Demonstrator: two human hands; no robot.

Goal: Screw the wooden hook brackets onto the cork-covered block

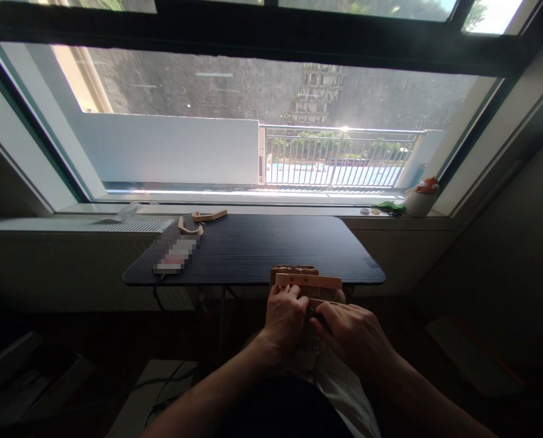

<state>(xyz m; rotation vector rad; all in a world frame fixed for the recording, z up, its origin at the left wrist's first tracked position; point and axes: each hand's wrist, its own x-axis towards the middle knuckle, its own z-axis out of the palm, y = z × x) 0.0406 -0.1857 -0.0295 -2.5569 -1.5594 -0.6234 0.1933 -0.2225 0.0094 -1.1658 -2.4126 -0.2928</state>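
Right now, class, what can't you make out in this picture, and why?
- Head view: whatever the right hand may hold; its fingers cover it.
- Head view: the lower wooden strip's full outline; the hands overlap it.
- Head view: the item on the table; pixel blocks mask its details.
- Head view: both upper arms; cut off by the bottom edge.

No text, label, brand or number can be read; at nine o'clock on the bench [271,240], a flat item [176,254] is pixelated, so any print there seems hidden.
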